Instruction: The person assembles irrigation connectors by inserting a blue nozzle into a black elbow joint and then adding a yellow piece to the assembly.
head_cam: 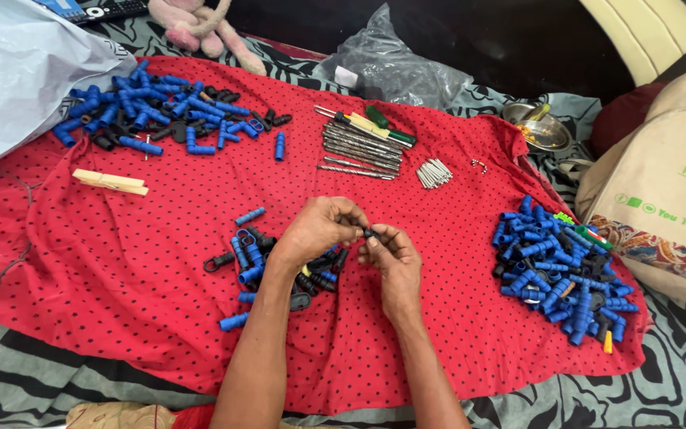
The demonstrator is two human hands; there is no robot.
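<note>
Head view: two bare hands meet over a red dotted cloth (160, 262) spread on a bed.
Left hand (319, 229): fingers curled nearly closed, fingertips pinching a small black part (369, 233).
Right hand (391, 256): fingers bent in, thumb and forefinger closed on the same black part from the other side.
Black part: held between both hands, just above the cloth's middle.
Nearby: small heap of blue and black pieces (267, 266) just under the left hand.
Farther off: blue pile (565, 270) at right, another blue heap (160, 111) at top left, metal rods (363, 147) beyond the hands.
</note>
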